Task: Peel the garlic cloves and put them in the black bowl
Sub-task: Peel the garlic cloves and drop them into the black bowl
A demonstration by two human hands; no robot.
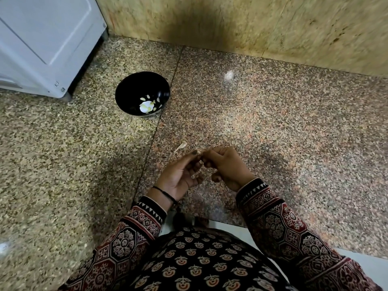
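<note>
A small clove [201, 154] sits between the fingertips of both hands, just above the counter [273, 133]. Most of it is hidden by the fingers. The left hand [180, 177] pinches it with thumb and finger, so its grip is tight on the clove. The right hand [226, 164] has its fingers curled in, and its grip is tight on the other end. Something pale lies in the left palm, but I cannot tell what it is.

A bit of peel [181, 146] lies on the counter just past the hands. The bowl [134, 85] stands farther back and to the left, well apart from the hands. A few peeled cloves [147, 106] lie in its bottom. A white scrap [228, 75] lies far back near the wall [231, 19]. A white box [42, 38] stands at the back left.
</note>
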